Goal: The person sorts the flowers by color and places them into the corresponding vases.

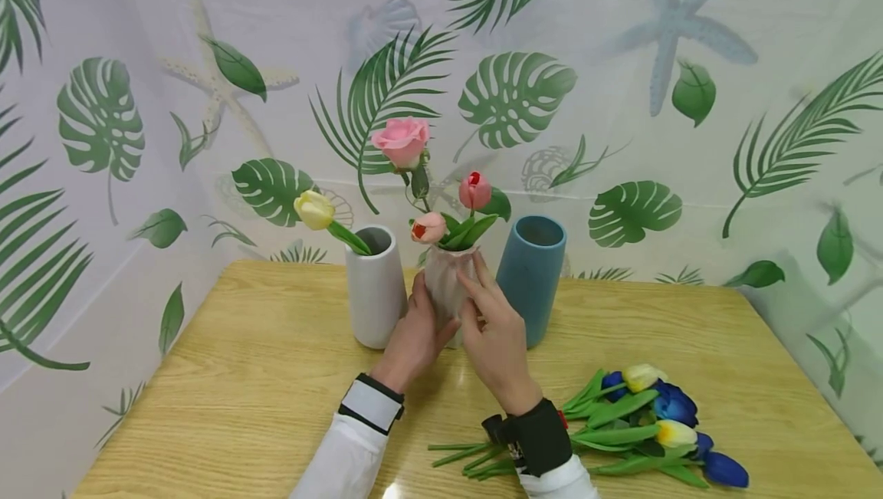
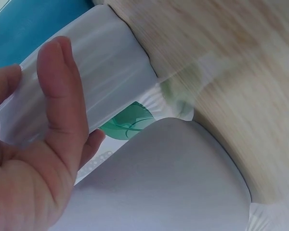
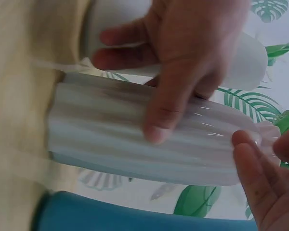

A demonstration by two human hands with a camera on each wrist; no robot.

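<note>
A pale ribbed vase stands between my hands, holding a pink rose, a peach tulip and a pink tulip. My left hand holds the vase's left side, its thumb across the ribbed front. On the right side, my right hand touches the vase with fairly straight fingers, the fingertips close below the wavy rim. In the left wrist view the ribbed wall lies behind my left hand.
A white vase with one yellow tulip stands close on the left. Close on the right is a blue vase. Blue and yellow-white artificial flowers lie at the front right of the wooden table, beside my right wrist.
</note>
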